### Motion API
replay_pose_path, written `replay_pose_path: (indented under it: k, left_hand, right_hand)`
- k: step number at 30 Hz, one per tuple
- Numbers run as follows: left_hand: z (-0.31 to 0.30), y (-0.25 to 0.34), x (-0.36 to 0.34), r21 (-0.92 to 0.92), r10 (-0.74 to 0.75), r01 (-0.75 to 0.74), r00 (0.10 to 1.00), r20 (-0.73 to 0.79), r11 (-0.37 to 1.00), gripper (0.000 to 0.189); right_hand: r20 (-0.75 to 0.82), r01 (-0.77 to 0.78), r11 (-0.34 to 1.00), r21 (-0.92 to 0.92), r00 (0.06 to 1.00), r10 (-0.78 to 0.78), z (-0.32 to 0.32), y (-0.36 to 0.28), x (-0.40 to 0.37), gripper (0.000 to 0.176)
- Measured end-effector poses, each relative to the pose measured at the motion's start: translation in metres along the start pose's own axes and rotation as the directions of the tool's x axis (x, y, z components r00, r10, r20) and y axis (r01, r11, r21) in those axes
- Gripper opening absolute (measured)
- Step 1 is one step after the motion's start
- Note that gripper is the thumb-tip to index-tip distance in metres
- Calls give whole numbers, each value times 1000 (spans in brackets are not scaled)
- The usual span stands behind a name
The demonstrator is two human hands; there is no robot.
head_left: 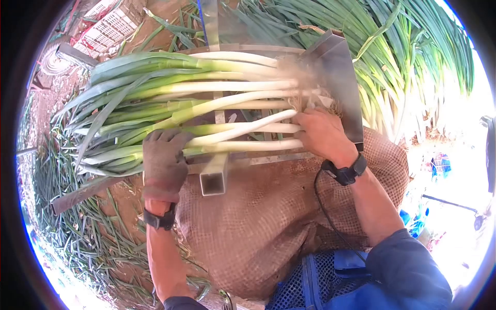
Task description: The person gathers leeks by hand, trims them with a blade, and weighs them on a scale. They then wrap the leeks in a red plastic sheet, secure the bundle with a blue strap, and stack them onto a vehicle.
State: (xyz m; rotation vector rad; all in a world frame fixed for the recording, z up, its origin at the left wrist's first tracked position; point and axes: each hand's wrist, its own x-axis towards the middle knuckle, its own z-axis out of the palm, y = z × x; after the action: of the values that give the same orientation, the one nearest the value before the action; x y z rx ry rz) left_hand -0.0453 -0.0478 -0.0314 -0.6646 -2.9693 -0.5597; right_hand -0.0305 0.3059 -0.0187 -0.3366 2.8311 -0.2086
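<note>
Several long green onions (248,97) lie side by side across a metal rack (338,85), white ends to the right and leaves to the left. My left hand (165,160), in a grey-brown glove, is closed around the nearest stalks where white turns to green. Bare-skinned, my right hand (326,135) has its fingers closed on the white ends of the nearest onions, close to the rack's upright end plate. The roots (310,77) beside that plate are blurred, and my right fingertips are partly hidden among them.
A large pile of green onions (392,57) lies at the back right. Brown mesh sacking (258,222) covers the space before the rack. The rack's square tube (213,183) juts toward me. Cut leaves (88,232) litter the left ground; a white crate (111,31) stands at the back left.
</note>
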Motion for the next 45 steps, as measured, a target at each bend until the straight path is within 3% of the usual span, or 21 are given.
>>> replay_pose_path:
  k: [1,4,7,10,11,15,16,18,21,24,27,30,33,35,38,40,43,45]
  left_hand:
    - [-2,-5,2,-10,19,-19,1000,-24,1000,40]
    - [3,-6,13,-7,30,-30,1000,1,1000,38]
    - [31,11,32,-185,155,-150,988,13,971,34]
    - [51,21,45,-364,167,-149,986,19,919,36]
    - [53,21,45,-421,145,-126,989,14,898,37]
    - [32,23,42,-184,171,-181,983,-72,966,47]
    - [23,22,40,-85,163,-170,983,-90,982,51]
    - [23,17,40,50,109,-102,983,-151,993,55]
    - [37,13,45,113,11,16,972,-233,993,52]
    - [42,15,51,87,-41,60,976,-214,994,46]
    - [45,11,45,38,-79,86,983,-164,996,38]
    - [48,11,34,7,-19,21,980,-198,1000,33]
    - [38,13,28,-79,14,-34,973,-231,996,32]
    - [30,12,22,-201,-31,-14,975,-218,980,35]
    - [25,17,30,-54,78,-97,954,-289,994,36]
    - [25,25,51,9,81,-81,972,-220,997,35]
    - [43,13,80,57,70,-61,981,-182,997,33]
    - [49,11,82,32,27,-23,994,-104,999,33]
  right_hand:
    - [22,5,1000,2,1000,-5,-10,-2,2,18]
    - [-254,21,982,188,967,28,-37,-37,16,23]
    - [-300,221,936,273,944,-135,-11,-49,43,27]
    - [7,146,873,464,986,-169,25,-31,42,33]
    - [45,56,876,479,995,-88,33,-23,36,35]
    - [150,-166,774,610,984,93,14,-22,19,29]
    - [34,-106,785,610,994,108,12,-22,23,29]
    - [-193,16,811,584,974,120,11,-22,38,31]
    - [-434,102,973,206,901,-2,15,-28,71,41]
    - [-432,86,995,49,900,-56,26,-20,83,49]
    - [-448,82,994,-66,888,-103,29,-9,83,45]
    - [-219,121,992,38,970,-110,15,1,93,41]
    - [182,75,995,-62,981,-63,-31,-18,91,36]
    - [221,139,990,-15,966,-132,-28,-19,78,35]
    - [177,195,977,87,962,-208,-17,-16,60,36]
    - [155,202,961,191,960,-232,-10,-7,63,37]
    - [222,149,967,205,956,-194,-11,-2,69,44]
    - [130,274,953,126,948,-289,-18,13,70,50]
